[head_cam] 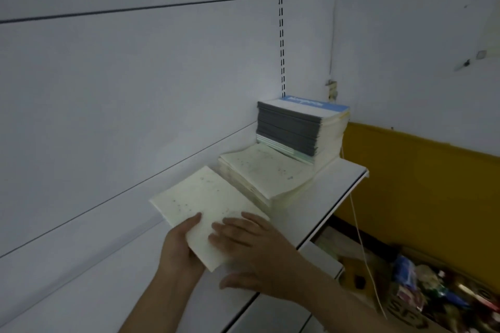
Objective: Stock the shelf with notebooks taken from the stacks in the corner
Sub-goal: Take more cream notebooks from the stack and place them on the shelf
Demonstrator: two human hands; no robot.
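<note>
Nearest to me, my left hand (180, 247) grips the near corner of a cream notebook (205, 205), thumb curled over the cover and fingers hidden beneath; my right hand (254, 254) lies on the same notebook's near right edge with fingers straight and spread, pressing rather than clasping, the thumb out to the side; the fingertips are blurred. The notebook is a flat rectangle with a matte, pale cover bearing faint small marks I cannot read; whether it is one book or a thin bundle I cannot tell; it sits low over the white shelf (332, 189), tilted a little, just beside the first stack.

The shelf is a smooth white panel with a thin front lip, set against a plain white back panel (108, 116) crossed by dark seams.

Farther along I count two stacks in the corner; the low stack (259, 173) is cream, its soft paper edges slightly fanned and uneven; touching it behind stands the tall stack (300, 130), square and tight, with dark grey spines, a few pale green ones at the bottom, and a blue-and-white cover on top.

Behind that, one slotted upright (281, 35) runs up the wall; to the right is a yellow wall band (419, 184), and one thin white cord (359, 238) hangs down past the shelf end.
</note>
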